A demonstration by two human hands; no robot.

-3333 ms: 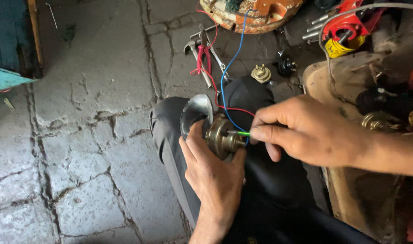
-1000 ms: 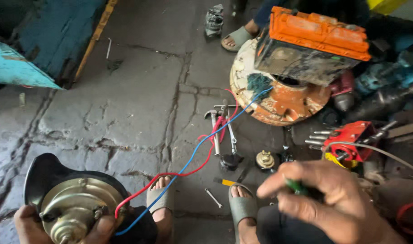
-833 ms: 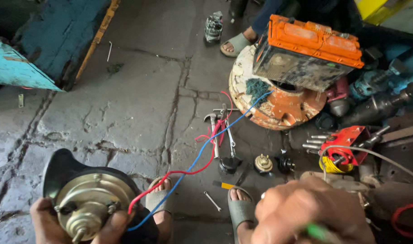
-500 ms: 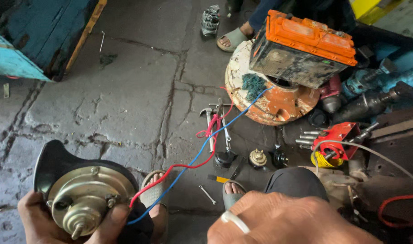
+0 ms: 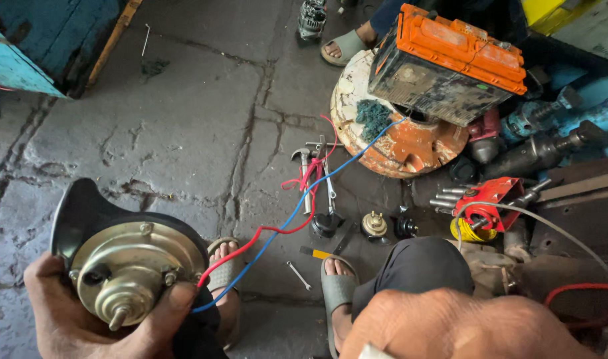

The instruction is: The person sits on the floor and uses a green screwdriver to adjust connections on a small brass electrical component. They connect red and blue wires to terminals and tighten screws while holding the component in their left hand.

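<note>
Left hand: the left hand (image 5: 85, 319) sits low at the bottom-left corner, palm up, fingers curled round the rim of a round metal horn unit (image 5: 134, 266) w/ a black flared shell. Thumb presses the right edge, just by the wire terminals. Firm grasp, not released.

Horn pose: metal face tilted up toward the viewer, small centre stud pointing down-left; black shell rises behind and to the left.

Wires: red wire (image 5: 271, 233) and blue wire (image 5: 317, 189) leave the horn's right side together, run up and right across the floor. Blue one reaches the orange-topped battery (image 5: 450, 63); the red one loops near the tools.

Right hand: the right hand (image 5: 470, 329) fills the bottom-right, seen from the back, very close to the camera, knuckles up. Fingers are out of frame, so can't tell if it is closed or what it holds. Touches nothing visible; it hovers over the person's dark-trousered knee (image 5: 420, 269).

Battery: rests tilted on a round orange-and-white metal part (image 5: 410, 143), upper right, well apart from both hands.

Floor tools: spanners and a small hammer (image 5: 314, 176) lie between horn and battery, under the wires. A small brass-coloured part (image 5: 374, 226) and a black knob sit just beside them. Red clamp-like tool (image 5: 493, 199) w/ yellow wire coil is further right.

Feet: the person's own sandalled feet (image 5: 334, 282) rest on cracked concrete floor (image 5: 184, 113). Another person's sandalled foot (image 5: 344, 46) shows at the top edge.
</note>
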